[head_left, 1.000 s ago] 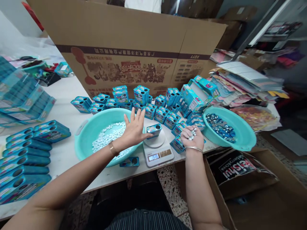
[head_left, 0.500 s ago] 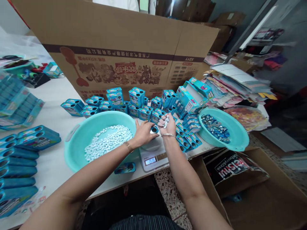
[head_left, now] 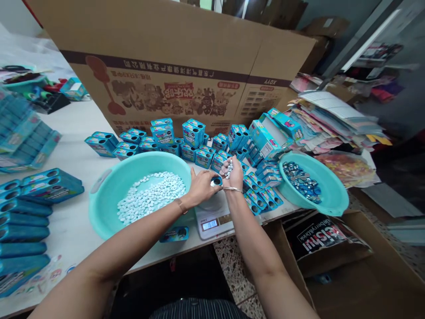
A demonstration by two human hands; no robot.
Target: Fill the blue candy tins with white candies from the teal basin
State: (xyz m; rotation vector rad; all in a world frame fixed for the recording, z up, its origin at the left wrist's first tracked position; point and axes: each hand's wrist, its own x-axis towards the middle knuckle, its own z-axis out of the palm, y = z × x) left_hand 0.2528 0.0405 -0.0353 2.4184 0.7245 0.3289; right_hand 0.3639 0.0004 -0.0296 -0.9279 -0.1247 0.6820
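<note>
My left hand grips a small blue candy box with a dark round opening in its top. The box is over the pan of a white digital scale, whose display is lit. Cupped close beside it, my right hand holds several small white candies in its curled fingers. Left of the scale stands a turquoise basin with a heap of the same white candies. In front of that basin, another blue box lies near the table edge.
Rows of blue boxes stand behind the basin, before a large cardboard carton. More boxes fill the left side. A second turquoise basin holds shiny blue and silver pieces. An opened carton sits below right.
The view has shifted slightly. My left hand still grips the box over the scale, and my right hand still cups the candies beside it.
</note>
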